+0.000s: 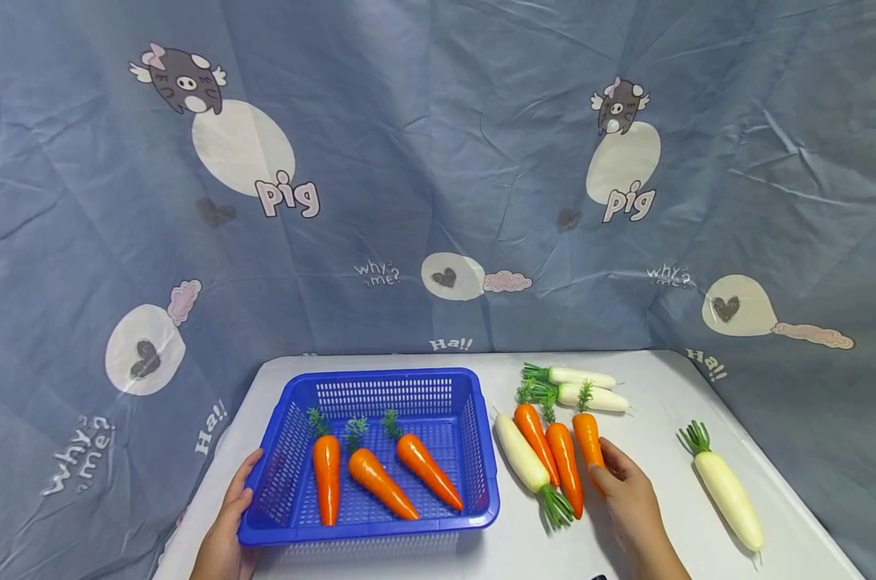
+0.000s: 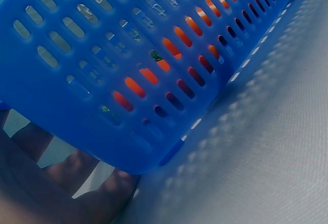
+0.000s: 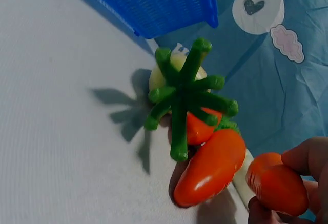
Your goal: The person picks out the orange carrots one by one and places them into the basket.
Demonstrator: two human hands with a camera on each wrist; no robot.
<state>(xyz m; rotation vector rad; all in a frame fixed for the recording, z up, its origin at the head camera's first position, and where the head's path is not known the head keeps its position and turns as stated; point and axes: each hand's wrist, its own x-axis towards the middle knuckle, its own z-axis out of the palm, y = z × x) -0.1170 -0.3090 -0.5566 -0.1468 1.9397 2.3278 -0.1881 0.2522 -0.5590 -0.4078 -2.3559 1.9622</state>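
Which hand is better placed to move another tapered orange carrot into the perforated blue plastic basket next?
The right hand, I'd judge: it pinches an orange carrot right of the basket, while the left hand touches the basket's left side and holds no carrot.

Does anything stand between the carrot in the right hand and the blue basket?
Yes: two other carrots and a white radish lie between the held carrot and the blue basket, whose right wall also stands in the way.
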